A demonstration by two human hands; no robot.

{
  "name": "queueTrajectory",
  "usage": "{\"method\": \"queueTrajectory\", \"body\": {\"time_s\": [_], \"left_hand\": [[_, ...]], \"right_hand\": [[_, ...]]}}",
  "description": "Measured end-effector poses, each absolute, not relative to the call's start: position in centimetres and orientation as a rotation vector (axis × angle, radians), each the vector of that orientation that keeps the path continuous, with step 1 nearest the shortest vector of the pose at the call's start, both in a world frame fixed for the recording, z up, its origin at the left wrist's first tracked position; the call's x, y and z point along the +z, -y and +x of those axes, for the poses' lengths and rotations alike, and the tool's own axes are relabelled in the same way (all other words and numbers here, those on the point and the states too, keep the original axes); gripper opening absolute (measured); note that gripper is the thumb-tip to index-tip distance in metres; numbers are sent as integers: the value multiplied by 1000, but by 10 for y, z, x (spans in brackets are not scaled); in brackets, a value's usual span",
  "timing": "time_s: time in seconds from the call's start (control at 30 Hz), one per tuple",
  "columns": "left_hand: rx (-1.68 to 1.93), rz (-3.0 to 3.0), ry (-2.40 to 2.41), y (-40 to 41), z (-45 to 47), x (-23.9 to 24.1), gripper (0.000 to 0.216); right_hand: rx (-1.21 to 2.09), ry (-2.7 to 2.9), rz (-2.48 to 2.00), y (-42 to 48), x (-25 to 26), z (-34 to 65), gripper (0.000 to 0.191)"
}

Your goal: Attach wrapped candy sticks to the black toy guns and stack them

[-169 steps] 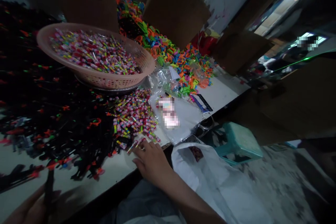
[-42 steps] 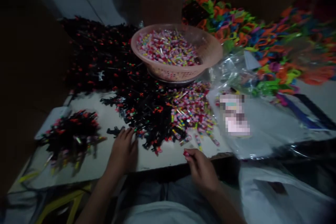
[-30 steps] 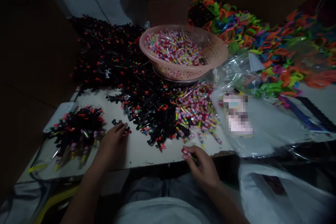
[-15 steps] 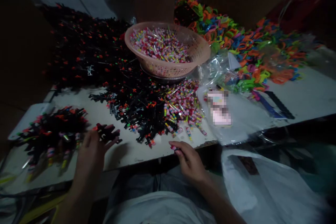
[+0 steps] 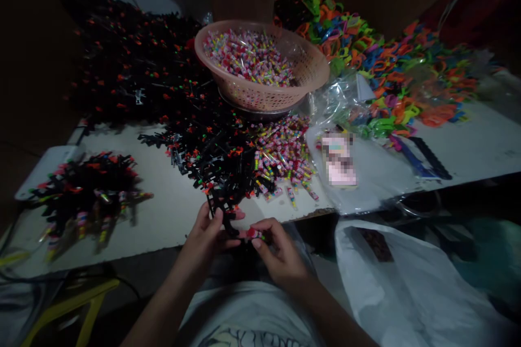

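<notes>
While clamping a black toy (image 5: 228, 225) in fingers of the left hand (image 5: 205, 236), pinched a small pink-and-red tube (image 5: 255, 233) close beside it between fingertips of the right hand (image 5: 283, 254), by the white table (image 5: 163, 227).

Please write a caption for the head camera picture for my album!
Left hand holding a black plastic toy, right hand a small red-ended tube, before a pink perforated basket of colorful tubes.
</notes>
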State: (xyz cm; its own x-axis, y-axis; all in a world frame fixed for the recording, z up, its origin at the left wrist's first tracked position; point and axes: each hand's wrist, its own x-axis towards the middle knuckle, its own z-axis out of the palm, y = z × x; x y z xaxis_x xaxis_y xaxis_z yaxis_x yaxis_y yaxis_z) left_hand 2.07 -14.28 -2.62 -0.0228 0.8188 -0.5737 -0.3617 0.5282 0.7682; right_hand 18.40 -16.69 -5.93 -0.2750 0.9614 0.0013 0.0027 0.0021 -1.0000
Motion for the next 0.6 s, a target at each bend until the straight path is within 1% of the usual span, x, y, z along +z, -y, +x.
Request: {"method": "queueTrajectory", "body": {"time_s": [0.13, 0.33, 0.6], "left_hand": [[1033, 488, -1200, 149, 29, -28, 69], [1063, 426, -1188, 161, 35, -35, 50], [1099, 440, -1164, 172, 37, -33, 43]], "right_hand": [[1202, 1489, -1109, 171, -61, 184, 14], [1103, 1493, -1214, 179, -62, 177, 19], [921, 1657, -1229, 182, -52, 179, 14]]}}
